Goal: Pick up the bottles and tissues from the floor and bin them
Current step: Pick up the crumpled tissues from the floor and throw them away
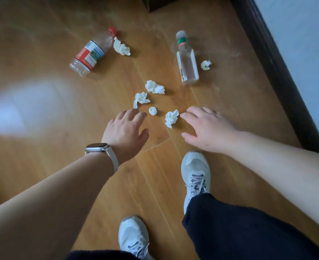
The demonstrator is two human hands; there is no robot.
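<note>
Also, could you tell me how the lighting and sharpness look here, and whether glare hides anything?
Head view, left: a pale glare washes out the floor, and no litter shows in it. Head view, centre: tissues, red-cap bottle and green-band bottle are sharp. Head view, edges: forearms look soft, and the skirting slants steeply, probably wide-lens distortion.

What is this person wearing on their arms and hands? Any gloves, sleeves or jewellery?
Both forearms are bare, with no sleeves in view. Neither the left hand nor the right hand has a glove. The left wrist carries a watch with a silvery rectangular case and a pale, whitish strap. The right wrist wears nothing. I can make out no rings.
</note>
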